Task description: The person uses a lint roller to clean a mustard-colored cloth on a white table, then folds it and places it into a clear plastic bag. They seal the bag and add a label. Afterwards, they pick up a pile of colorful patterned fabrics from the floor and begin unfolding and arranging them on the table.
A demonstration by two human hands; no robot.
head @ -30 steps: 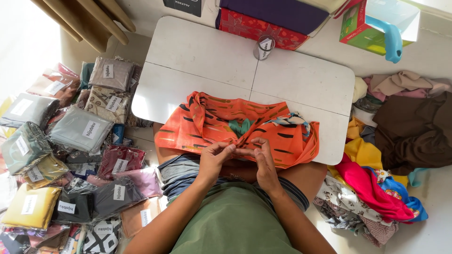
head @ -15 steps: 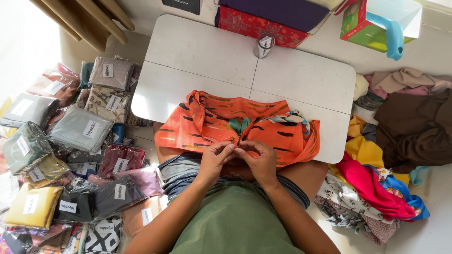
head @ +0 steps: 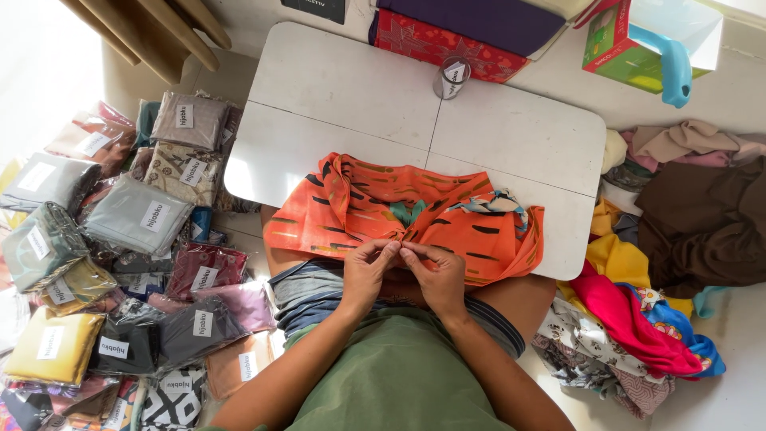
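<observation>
Pinching the near hem of the orange scarf (head: 399,215) right at the middle, both hands are closed down to fingertip grips: left hand (head: 369,273) and right hand (head: 435,275) almost touching, probably to keep that slippery, thin fabric lined up. It's folded, black-streaked, and draped over the 6 o'clock edge of the white table (head: 359,88). Bagged scarves (head: 136,215) are heaped at 9 o'clock, loose cloth (head: 686,215) at 3.
</observation>
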